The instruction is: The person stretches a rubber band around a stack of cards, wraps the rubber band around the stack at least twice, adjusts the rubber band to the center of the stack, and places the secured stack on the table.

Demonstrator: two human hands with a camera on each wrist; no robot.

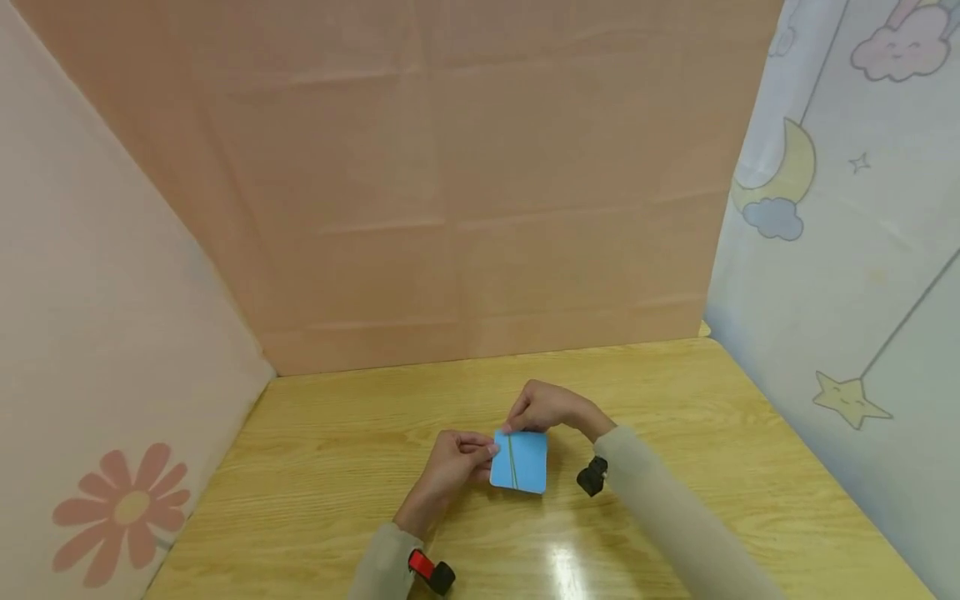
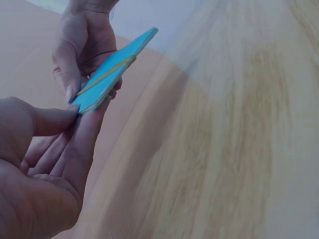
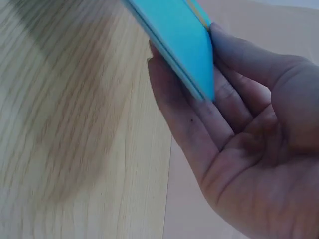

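Observation:
A thin stack of square blue cards (image 1: 531, 463) with rounded corners is held just over the table; its layered edge shows in the left wrist view. A yellowish rubber band (image 1: 512, 461) runs round the stack, its two strands close together near the left side. My left hand (image 1: 452, 461) pinches the stack's left edge between thumb and fingers. At the far edge my right hand (image 1: 546, 406) grips the stack, its thumb (image 3: 249, 57) by the rubber band and its fingers behind the cards. The undersides of the cards are hidden in the head view.
The wooden table (image 1: 337, 467) spreads under both hands. An orange-brown sheet (image 1: 450, 183) stands behind it. At the left is a panel with a flower print (image 1: 131, 508), at the right one with moon and star prints (image 1: 851, 400). Both wrists wear small black devices (image 1: 592, 477).

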